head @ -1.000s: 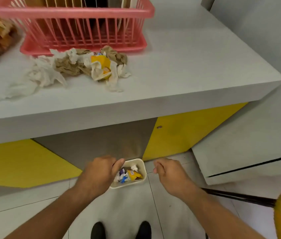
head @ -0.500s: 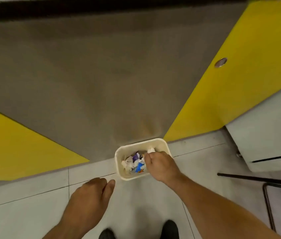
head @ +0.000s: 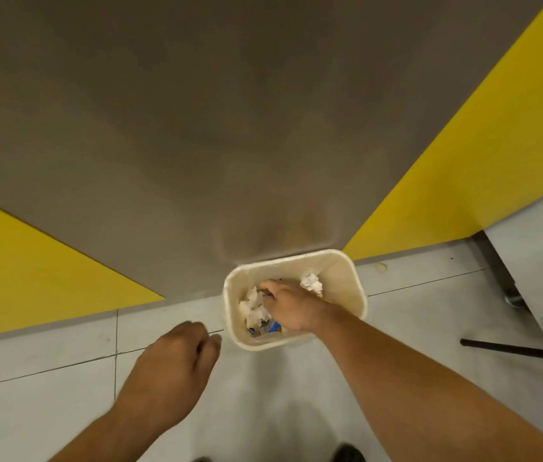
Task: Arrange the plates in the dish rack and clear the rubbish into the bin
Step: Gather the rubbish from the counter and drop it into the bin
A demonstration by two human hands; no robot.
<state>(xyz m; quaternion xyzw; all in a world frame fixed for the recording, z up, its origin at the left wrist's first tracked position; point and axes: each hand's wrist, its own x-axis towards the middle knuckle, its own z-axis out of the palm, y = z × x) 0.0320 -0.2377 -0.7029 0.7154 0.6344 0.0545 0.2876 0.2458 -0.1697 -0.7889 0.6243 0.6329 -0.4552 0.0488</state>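
The right hand (head: pixel 291 306) dips into the cream rectangular plastic bin (head: pixel 341 278) on the floor (head: pixel 63 358), atop crumpled white paper rubbish (head: pixel 252 310), its grip impossible to tell, while the loosely curled, apparently empty left hand (head: pixel 176 365) hovers beside the rim.

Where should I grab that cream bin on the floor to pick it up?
Probably the left rim of the bin, taken from above. Its far side backs against the grey panel, and the right hand reaches in from the near right.
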